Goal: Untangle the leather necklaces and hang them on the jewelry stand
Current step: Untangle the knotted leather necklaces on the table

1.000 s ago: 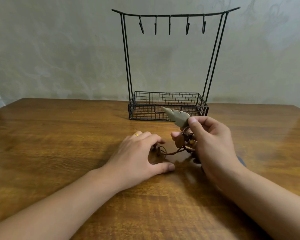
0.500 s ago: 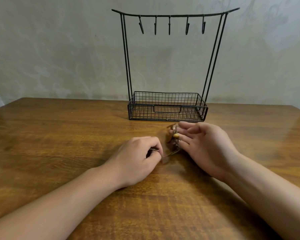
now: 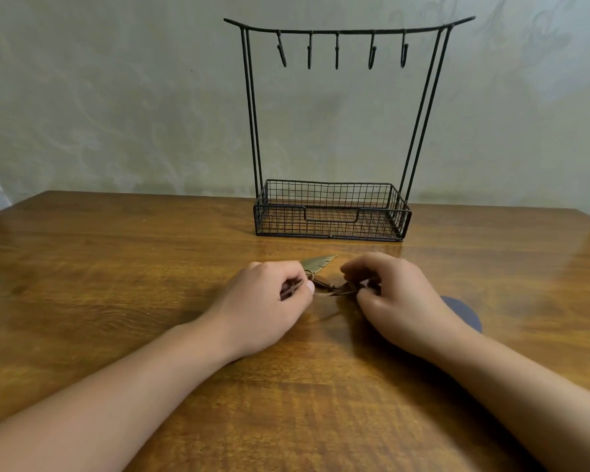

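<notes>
Lying low on the wooden table between both hands, the leather necklaces form a knotted bundle of thin brown cords with a pale leaf-shaped pendant; the left hand pinches one end, the right hand pinches the other; the black wire jewelry stand stands behind, its hooks bare

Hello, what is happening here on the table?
A person is untangling leather necklaces on the table. The left hand pinches cord at one end, the right hand grips the other. A leaf pendant lies between them. The stand behind has all hooks bare.
</notes>
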